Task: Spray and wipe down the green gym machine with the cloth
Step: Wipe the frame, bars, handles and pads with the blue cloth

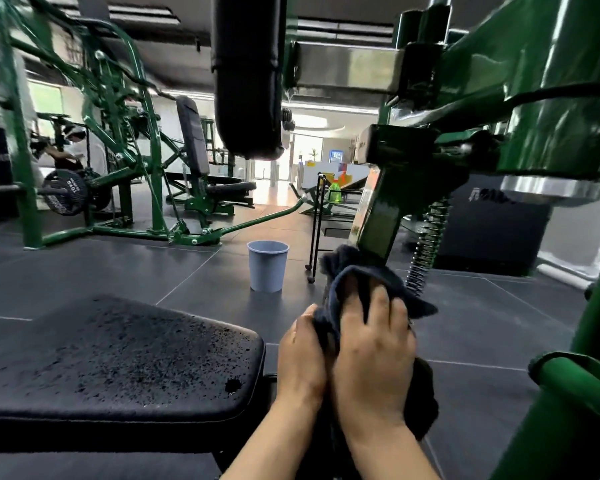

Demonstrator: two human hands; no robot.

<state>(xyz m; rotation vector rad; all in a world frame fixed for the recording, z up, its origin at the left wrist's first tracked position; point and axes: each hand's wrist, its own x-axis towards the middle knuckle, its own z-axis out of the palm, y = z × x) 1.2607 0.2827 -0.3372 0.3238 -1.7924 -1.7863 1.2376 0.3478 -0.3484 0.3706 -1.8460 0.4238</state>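
Note:
Both hands hold a dark blue cloth low in the middle of the view, bunched against the bottom of a slanted green post of the gym machine. My left hand grips one edge of the cloth. My right hand lies over the cloth with its fingers curled into the fabric. More of the cloth hangs below my right wrist. The machine's green frame fills the upper right. Its black seat pad, speckled with wet spots, is at lower left. A green spray bottle stands far behind.
A grey-blue bucket stands on the dark tiled floor just past the seat. A thin black stand is to its right. A coil spring hangs beside the post. A black back pad hangs overhead. Other green machines and a person are at left.

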